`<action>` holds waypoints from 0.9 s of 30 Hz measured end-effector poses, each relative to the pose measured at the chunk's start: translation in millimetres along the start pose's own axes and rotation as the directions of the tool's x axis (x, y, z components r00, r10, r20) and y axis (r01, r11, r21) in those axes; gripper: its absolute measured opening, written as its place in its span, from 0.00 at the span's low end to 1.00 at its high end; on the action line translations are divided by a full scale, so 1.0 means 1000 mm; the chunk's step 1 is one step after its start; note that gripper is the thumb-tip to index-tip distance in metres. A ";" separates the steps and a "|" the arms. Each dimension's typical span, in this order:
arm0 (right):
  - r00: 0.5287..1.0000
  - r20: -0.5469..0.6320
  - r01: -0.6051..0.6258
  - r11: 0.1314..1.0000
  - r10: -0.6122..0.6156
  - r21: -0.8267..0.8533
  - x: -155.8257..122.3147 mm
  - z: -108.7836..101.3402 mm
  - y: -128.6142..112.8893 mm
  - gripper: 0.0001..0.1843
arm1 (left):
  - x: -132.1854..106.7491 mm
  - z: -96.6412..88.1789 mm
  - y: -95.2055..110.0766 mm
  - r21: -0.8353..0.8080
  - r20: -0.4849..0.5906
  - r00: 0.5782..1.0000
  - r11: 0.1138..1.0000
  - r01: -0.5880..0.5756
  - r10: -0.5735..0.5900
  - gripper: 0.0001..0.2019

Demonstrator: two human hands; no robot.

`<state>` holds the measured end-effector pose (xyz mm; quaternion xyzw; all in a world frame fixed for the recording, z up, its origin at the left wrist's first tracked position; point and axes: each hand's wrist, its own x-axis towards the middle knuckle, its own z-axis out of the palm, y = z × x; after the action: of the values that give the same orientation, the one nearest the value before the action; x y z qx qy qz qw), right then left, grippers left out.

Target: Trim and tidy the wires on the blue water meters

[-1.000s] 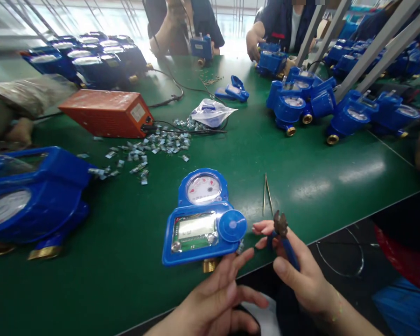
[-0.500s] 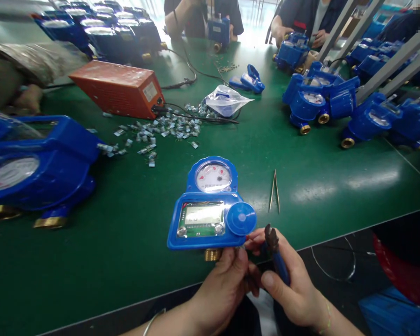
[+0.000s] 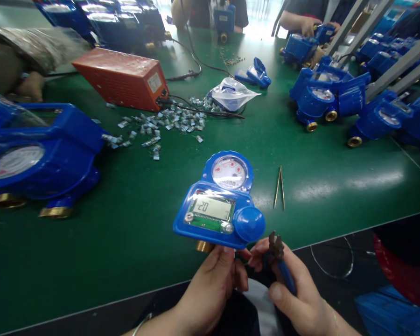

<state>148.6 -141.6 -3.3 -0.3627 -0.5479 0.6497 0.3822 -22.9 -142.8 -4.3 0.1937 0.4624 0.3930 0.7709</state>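
Observation:
A blue water meter (image 3: 192,229) with a round dial and a display reading "20" sits near the table's front edge. My left hand (image 3: 212,282) is closed just below its front side, beside the brass threaded end (image 3: 204,246). What its fingers pinch is hidden. My right hand (image 3: 297,284) holds blue-handled cutting pliers (image 3: 285,273) across the palm, jaws pointing up and away. Its fingertips come close to my left fingers under the meter's round blue cap (image 3: 249,224). Beyond that hand lie thin tweezers (image 3: 280,187) on the green table (image 3: 133,242).
Several small metal parts (image 3: 185,122) lie scattered before an orange box (image 3: 126,79) with cables. A large blue meter (image 3: 52,158) stands left, more meters (image 3: 322,95) right. A clear plastic bag (image 3: 234,94) lies mid-table. People work across the table, near slanted grey posts (image 3: 388,65).
The meter has turned slightly and shifted right, and its display now shows "20" clearly. My left hand has shifted slightly left with respect to the meter; my right hand still holds the pliers.

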 end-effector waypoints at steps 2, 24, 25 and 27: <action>1.000 0.016 -0.017 1.000 0.017 0.010 -0.004 -0.002 0.000 0.24 | -0.001 -0.001 0.000 0.019 0.001 1.000 1.000 0.005 -0.005 0.22; 0.992 0.089 0.108 0.975 -0.092 -0.193 0.014 0.008 -0.018 0.26 | -0.007 -0.009 0.011 0.005 0.038 0.988 0.989 -0.148 0.147 0.12; 0.991 0.097 0.115 0.972 -0.097 -0.206 0.016 0.009 -0.018 0.26 | -0.008 -0.011 0.013 0.065 0.023 0.987 0.984 -0.163 0.162 0.12; 0.989 0.106 0.123 0.970 -0.102 -0.211 0.020 0.010 -0.020 0.27 | -0.011 -0.014 0.015 0.159 -0.013 0.981 0.969 -0.188 0.193 0.13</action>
<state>132.9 -125.7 16.3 -0.3395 -0.6527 0.5798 0.3502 -44.0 -142.7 4.9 0.2915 0.4821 0.4303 0.7053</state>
